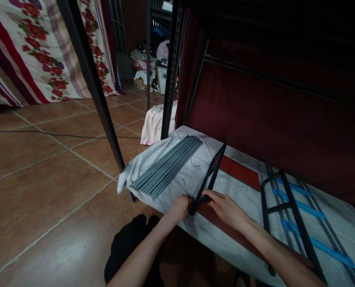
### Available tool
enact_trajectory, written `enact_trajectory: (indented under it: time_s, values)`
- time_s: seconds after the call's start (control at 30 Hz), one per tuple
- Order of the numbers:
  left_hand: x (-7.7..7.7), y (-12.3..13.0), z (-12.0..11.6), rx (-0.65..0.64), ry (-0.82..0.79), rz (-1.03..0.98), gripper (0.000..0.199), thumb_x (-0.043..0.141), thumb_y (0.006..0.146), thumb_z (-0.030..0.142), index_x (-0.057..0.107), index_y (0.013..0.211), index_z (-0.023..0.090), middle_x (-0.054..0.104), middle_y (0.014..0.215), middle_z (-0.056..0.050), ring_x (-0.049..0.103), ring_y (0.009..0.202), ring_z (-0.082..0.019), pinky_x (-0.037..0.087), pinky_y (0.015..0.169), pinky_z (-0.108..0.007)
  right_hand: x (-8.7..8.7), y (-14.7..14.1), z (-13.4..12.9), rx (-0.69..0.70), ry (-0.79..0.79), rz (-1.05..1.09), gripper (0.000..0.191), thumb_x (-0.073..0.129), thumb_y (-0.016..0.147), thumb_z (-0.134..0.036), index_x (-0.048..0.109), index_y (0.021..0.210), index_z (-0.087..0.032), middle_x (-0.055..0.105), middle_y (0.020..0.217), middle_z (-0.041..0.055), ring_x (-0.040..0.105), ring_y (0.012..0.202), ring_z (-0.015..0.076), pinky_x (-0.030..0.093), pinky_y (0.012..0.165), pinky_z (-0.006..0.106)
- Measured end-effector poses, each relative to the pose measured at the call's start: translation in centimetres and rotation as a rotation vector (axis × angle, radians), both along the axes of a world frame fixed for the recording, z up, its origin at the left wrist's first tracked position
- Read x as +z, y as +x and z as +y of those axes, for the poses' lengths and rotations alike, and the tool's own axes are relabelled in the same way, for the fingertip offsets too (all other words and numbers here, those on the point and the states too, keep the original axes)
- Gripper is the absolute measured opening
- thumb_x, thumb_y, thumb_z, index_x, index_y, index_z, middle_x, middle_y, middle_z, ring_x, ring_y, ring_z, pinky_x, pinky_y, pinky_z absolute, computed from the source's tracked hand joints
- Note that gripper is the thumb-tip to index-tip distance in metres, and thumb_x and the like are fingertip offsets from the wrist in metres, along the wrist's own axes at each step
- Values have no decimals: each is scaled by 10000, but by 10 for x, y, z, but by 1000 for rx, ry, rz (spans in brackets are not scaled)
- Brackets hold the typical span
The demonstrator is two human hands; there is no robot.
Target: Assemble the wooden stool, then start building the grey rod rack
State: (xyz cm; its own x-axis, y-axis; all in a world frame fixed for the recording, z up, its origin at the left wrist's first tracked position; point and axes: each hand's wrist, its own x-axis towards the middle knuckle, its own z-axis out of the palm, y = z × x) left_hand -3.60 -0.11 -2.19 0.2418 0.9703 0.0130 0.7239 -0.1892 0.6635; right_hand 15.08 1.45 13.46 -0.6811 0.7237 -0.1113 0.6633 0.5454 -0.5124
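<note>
The right hand (223,205) pinches the near end of a narrow, straight-barred black frame (215,171), over soft whitish cloth (173,194). The left hand (181,206) curls against this same end; whether it grips, I cannot tell. Beside the frame lie slender grey rods (168,169), almost parallel.

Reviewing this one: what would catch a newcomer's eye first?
Probably the bundle of slim grey rods on the whitish cloth. Right of it, the left hand and right hand are at the near end of a narrow black frame. At upper left hangs white fabric with red flowers and stripes.
</note>
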Motion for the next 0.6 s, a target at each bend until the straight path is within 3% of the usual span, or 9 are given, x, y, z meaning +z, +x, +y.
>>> enact_trajectory:
  time_s: [0.1, 0.23, 0.4, 0.6]
  values:
    - [4, -1, 5, 4, -61, -34, 287, 471, 709, 88, 710, 839, 180, 676, 845, -73, 608, 748, -181, 436, 664, -259, -2, 2, 0, -14, -10, 19, 395, 396, 872, -141, 550, 1195, -307, 673, 1091, 2, 646, 958, 174, 479, 868, 294]
    - [4, -3, 10, -5, -170, -231, 309, 512, 658, 82, 722, 863, 176, 683, 744, -18, 597, 698, -146, 421, 624, -220, -2, 11, 1, -16, -4, 41, 389, 422, 886, -181, 538, 1240, -291, 636, 1215, 21, 621, 1080, 188, 482, 944, 330]
    - [-1, 0, 11, 150, -456, -528, 219, 513, 611, 41, 682, 720, 128, 552, 518, 24, 508, 497, -107, 355, 486, -205, -3, 16, 1, -16, 6, 39, 403, 428, 885, -182, 535, 1259, -288, 625, 1253, 12, 598, 1141, 180, 468, 998, 331]
    - [-10, 6, 12, 175, -469, -641, 170, 530, 599, 26, 639, 673, 132, 534, 504, 31, 493, 476, -97, 341, 474, -203, -4, 13, -1, -47, -31, 83, 369, 430, 888, -206, 574, 1216, -291, 648, 1223, 5, 615, 1114, 186, 484, 967, 322]
